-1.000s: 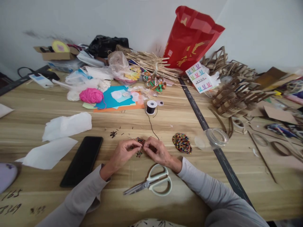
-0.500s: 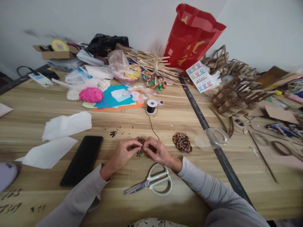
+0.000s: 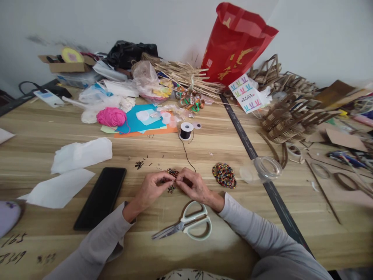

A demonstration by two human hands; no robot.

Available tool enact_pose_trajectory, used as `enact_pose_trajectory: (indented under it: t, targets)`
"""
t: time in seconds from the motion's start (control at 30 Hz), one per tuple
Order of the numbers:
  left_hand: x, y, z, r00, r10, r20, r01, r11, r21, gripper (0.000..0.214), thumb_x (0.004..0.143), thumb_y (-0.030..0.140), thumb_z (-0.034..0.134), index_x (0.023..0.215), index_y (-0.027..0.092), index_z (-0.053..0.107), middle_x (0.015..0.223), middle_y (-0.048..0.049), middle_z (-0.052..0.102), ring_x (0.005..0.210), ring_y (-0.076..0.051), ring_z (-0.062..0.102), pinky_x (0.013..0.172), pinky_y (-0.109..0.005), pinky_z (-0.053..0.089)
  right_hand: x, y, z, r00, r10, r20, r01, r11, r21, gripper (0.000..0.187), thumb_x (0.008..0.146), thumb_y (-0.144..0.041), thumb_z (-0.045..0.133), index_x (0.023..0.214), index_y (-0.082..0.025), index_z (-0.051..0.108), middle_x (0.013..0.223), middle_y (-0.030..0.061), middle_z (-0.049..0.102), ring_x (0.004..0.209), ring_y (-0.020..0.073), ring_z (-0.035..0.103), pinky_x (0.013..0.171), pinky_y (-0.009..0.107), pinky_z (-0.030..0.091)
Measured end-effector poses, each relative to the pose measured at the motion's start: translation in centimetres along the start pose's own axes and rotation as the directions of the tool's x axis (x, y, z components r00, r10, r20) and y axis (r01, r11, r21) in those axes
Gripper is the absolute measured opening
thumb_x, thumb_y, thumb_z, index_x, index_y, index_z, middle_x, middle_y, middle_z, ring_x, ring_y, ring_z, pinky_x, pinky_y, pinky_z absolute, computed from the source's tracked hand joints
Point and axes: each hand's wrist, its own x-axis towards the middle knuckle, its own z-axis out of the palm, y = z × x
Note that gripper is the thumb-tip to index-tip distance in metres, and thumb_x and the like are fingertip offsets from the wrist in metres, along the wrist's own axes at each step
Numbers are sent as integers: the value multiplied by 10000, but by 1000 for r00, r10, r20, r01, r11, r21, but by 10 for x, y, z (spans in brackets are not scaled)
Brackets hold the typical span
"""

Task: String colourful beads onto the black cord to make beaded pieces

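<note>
My left hand [image 3: 153, 188] and my right hand [image 3: 194, 184] meet at their fingertips, each closed in a pinch. Whatever lies between the fingers is too small to make out. Small multicoloured beads [image 3: 171, 189] lie on the table around and under the fingertips, partly covered by them. From a white spool [image 3: 186, 130] of black cord, one strand [image 3: 186, 153] runs down to my right hand and vanishes behind it. A coiled string of colourful beads [image 3: 224, 175] rests to the right. Scissors [image 3: 189, 222] with pale green handles lie just below my hands.
A black phone [image 3: 100, 198] and white paper pieces [image 3: 83, 154] lie at left. Short black bits [image 3: 139, 165] are scattered beyond my left hand. Pink yarn [image 3: 111, 116], a red bag [image 3: 237, 46] and small woven baskets [image 3: 288, 120] stand farther back. A clear ring-shaped roll [image 3: 268, 168] sits at right.
The view has shifted very slightly. Both hands keep the same pinch at the same spot, and nothing else has visibly moved.
</note>
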Motion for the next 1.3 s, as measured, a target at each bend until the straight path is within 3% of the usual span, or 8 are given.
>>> enact_pose_trajectory:
  t: [0.97, 1.3]
  targets:
    - [1, -1, 2, 998, -54, 21, 56, 995, -88, 43, 728, 177, 639, 749, 145, 659, 719, -31, 699, 687, -155, 658, 663, -251, 536, 2, -1, -1, 1000, -18, 1, 18, 1000, 20, 177, 922, -268, 509, 792, -164, 568, 730, 47, 579, 667, 148, 548, 613, 259, 452]
    - [1, 2, 2, 998, -52, 35, 55, 993, -101, 41, 717, 181, 660, 707, 144, 674, 676, -25, 693, 632, -143, 634, 616, -233, 513, -1, 1, 0, 999, 37, -3, -37, 998, 43, 160, 915, -309, 536, 847, -167, 567, 742, 32, 581, 655, 134, 546, 613, 240, 450]
